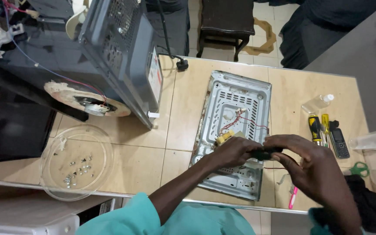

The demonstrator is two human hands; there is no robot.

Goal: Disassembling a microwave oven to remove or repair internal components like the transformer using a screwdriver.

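Sleeves: teal sleeves (pixel 166 217) are showing at the counter's near edge, forearms reaching out over the counter (pixel 175 130).
Left hand: left hand (pixel 236 150) is curling knuckles-up, its grip closing on one end of a small dark part (pixel 264 154).
Right hand: right hand (pixel 310 163) is arching over from the right, fingers (pixel 283 140) pinching the other end of that part.
Part: it is hanging just above the panel (pixel 236 130), which is lying flat at the counter's middle, running to the near edge.
Done so far: the panel is lying separate from the oven (pixel 122 52), which is tilting at the far left corner; screws (pixel 77 167) are sitting in the glass plate (pixel 75 161) at the near left corner.
Left to do: red wires (pixel 236 119) and a yellow connector (pixel 223 138) are remaining on the panel; I cannot tell whether the part is free.
Tools: screwdrivers (pixel 318 128) are lying by the right edge.
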